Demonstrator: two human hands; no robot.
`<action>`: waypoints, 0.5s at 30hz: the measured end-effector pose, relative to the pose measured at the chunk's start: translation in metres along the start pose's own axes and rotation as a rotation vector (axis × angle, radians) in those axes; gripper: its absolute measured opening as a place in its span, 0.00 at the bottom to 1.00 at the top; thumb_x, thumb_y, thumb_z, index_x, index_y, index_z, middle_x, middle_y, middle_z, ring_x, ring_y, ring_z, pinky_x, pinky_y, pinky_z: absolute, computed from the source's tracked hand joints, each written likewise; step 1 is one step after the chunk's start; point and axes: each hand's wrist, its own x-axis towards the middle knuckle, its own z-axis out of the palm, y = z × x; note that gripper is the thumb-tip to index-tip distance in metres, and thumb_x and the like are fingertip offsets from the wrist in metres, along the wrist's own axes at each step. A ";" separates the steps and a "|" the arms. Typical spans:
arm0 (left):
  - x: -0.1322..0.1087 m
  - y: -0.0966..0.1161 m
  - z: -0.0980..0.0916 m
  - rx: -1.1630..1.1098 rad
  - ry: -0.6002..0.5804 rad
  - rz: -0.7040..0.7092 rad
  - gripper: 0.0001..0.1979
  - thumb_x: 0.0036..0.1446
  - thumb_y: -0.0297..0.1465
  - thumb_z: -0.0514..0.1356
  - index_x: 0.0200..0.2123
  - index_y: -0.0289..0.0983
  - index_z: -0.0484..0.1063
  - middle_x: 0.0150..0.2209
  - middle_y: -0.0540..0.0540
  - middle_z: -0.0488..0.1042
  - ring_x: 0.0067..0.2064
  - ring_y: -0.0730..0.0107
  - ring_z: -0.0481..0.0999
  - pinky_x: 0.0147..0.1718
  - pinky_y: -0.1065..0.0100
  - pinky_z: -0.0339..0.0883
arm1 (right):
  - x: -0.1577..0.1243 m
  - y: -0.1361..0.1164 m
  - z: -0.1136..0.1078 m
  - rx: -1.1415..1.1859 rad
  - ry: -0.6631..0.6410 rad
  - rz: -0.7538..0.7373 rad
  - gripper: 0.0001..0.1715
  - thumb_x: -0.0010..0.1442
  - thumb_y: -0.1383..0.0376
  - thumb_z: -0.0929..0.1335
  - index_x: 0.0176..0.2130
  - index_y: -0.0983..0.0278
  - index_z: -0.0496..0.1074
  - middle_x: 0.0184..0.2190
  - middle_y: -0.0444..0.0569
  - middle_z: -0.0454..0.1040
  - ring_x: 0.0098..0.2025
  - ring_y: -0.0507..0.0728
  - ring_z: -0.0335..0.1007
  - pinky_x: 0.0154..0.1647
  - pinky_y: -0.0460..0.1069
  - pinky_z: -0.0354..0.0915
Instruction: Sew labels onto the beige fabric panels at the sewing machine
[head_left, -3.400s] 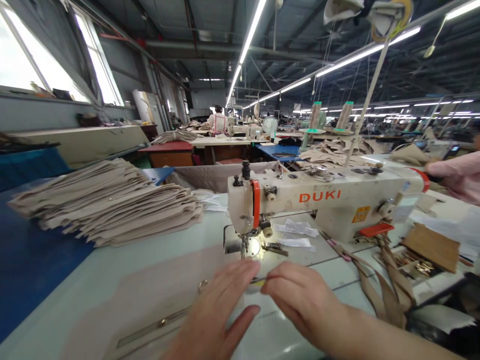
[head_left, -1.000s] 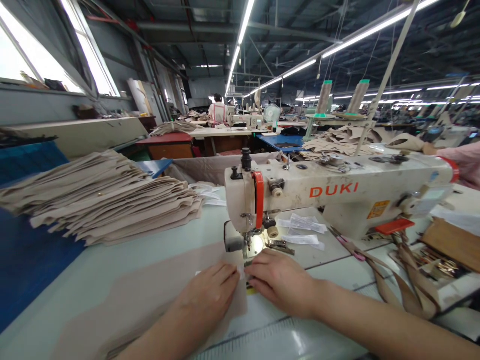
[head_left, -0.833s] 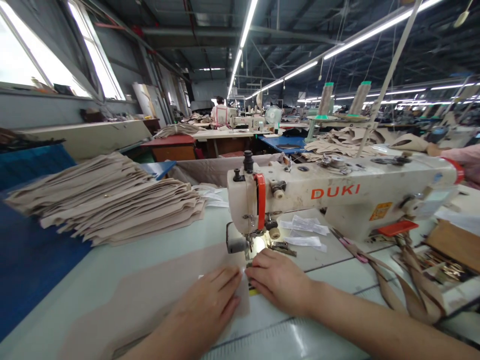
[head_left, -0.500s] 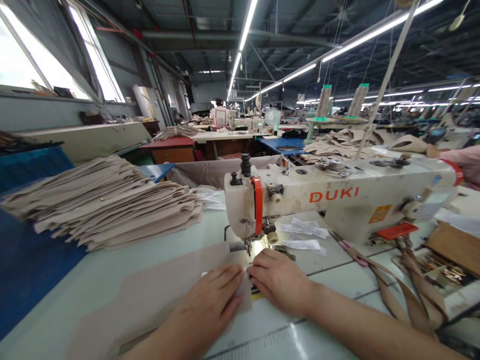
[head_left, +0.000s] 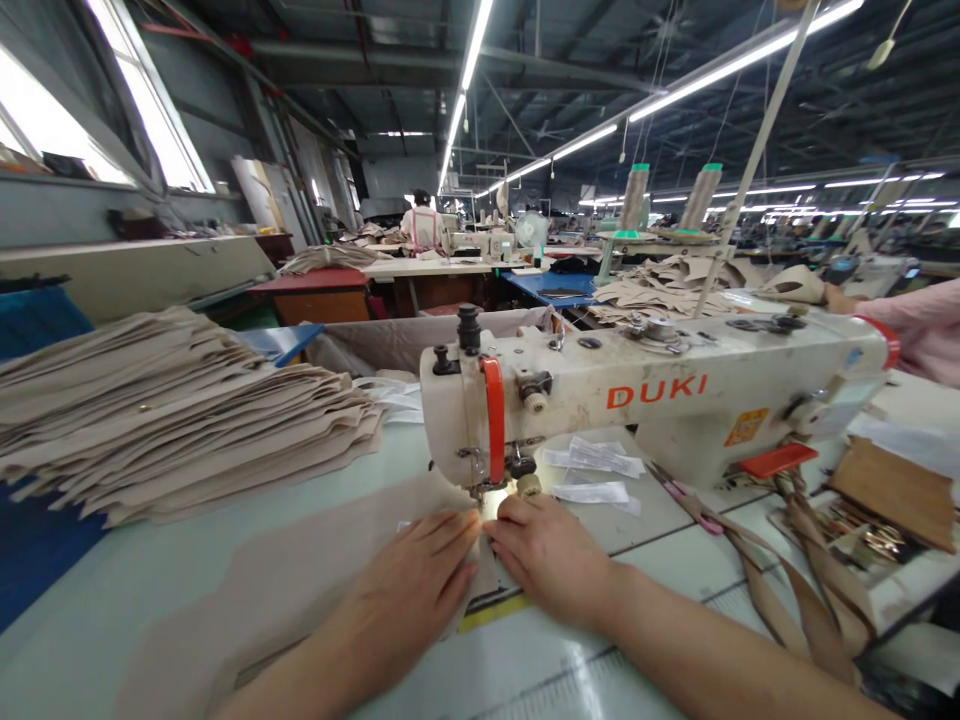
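A beige fabric piece (head_left: 300, 575) lies flat on the pale sewing table (head_left: 187, 525), its far end under the needle of a white DUKI sewing machine (head_left: 645, 395). My left hand (head_left: 409, 590) lies palm down on the fabric, fingers stretched toward the needle. My right hand (head_left: 551, 560) rests beside it, fingertips pressed on the fabric edge right at the presser foot. A small white label edge (head_left: 405, 524) shows by my left fingertips.
A tall stack of beige cut pieces (head_left: 172, 410) sits at the left. White labels (head_left: 592, 470) lie behind the needle. Beige straps (head_left: 787, 575) and a brown board (head_left: 892, 490) lie at the right. A person's pink sleeve (head_left: 926, 330) shows at the right edge.
Both hands have slid the fabric forward, up to the needle. The fabric's end now lies under the machine head. The view has shifted slightly left.
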 end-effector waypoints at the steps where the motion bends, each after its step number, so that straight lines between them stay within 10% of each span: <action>1: 0.000 -0.001 0.001 -0.008 0.009 0.000 0.19 0.66 0.34 0.50 0.56 0.36 0.70 0.52 0.40 0.77 0.52 0.57 0.75 0.50 0.52 0.72 | 0.001 0.000 0.000 -0.004 -0.004 -0.003 0.07 0.67 0.69 0.65 0.40 0.66 0.74 0.36 0.50 0.73 0.36 0.56 0.65 0.42 0.50 0.61; 15: -0.001 -0.003 0.006 -0.023 0.043 0.015 0.19 0.67 0.34 0.49 0.56 0.36 0.70 0.53 0.40 0.76 0.53 0.58 0.75 0.51 0.53 0.72 | 0.000 0.001 0.003 0.017 0.002 0.026 0.08 0.67 0.69 0.64 0.40 0.66 0.74 0.35 0.50 0.72 0.36 0.56 0.63 0.41 0.50 0.60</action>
